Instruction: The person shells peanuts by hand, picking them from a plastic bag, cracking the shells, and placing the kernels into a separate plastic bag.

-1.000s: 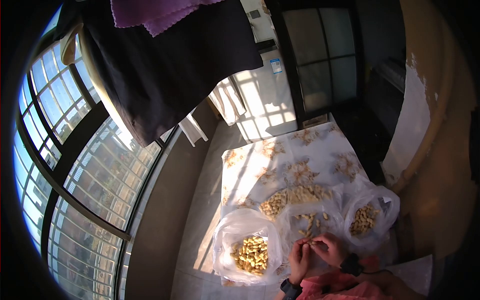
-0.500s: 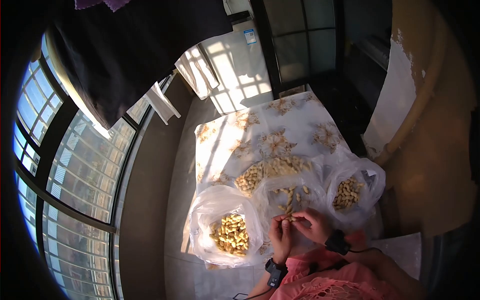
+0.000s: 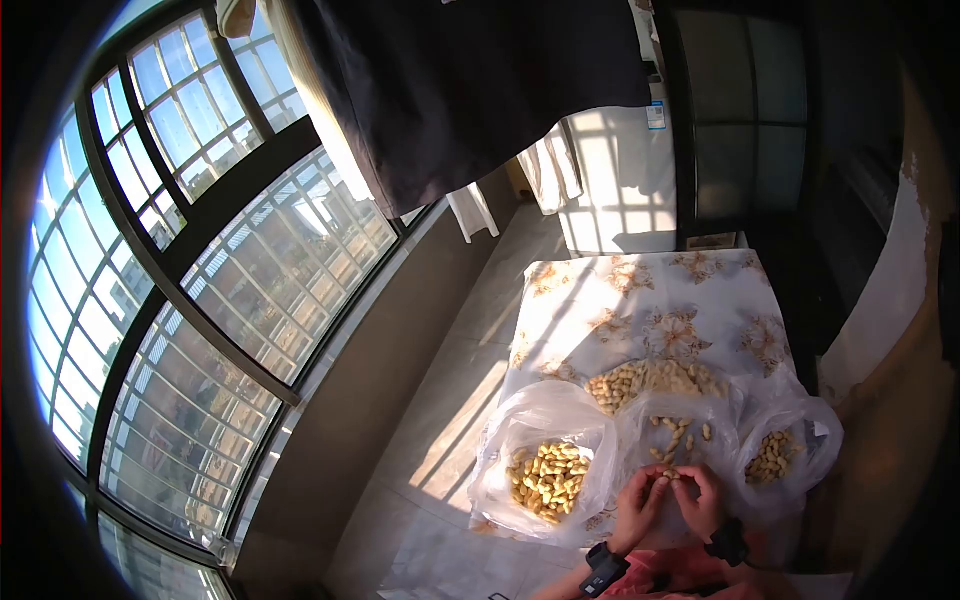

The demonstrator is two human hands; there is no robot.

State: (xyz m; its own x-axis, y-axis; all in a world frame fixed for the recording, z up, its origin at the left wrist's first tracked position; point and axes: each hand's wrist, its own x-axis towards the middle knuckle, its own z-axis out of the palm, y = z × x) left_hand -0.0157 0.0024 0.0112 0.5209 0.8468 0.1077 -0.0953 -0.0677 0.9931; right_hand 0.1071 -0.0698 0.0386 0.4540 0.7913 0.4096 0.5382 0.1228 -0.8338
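Observation:
My left hand point(image 3: 640, 506) and my right hand point(image 3: 702, 500) meet at the table's near side, fingertips pinched together around a peanut point(image 3: 672, 474). Just beyond them, several loose peanuts point(image 3: 676, 432) lie on the clear plastic of the middle bag point(image 3: 632, 440). To the left, an open plastic bag point(image 3: 492, 470) holds a sunlit heap of peanuts point(image 3: 548, 480). A smaller heap point(image 3: 773, 458) sits in the open bag point(image 3: 826, 440) on the right. Behind the middle bag is a long pile of peanuts point(image 3: 625, 384).
The table point(image 3: 640, 290) has a white floral cloth. Barred windows point(image 3: 290, 260) stand on the left above a low wall point(image 3: 400, 370). Dark clothing point(image 3: 480, 90) hangs overhead. A white appliance point(image 3: 620, 180) stands beyond the table, beside a dark-framed glass door point(image 3: 748, 120).
The view has swung left, so the table and bags appear farther right and lower. Both hands remain together, with their fingertips now drawn closely around a peanut.

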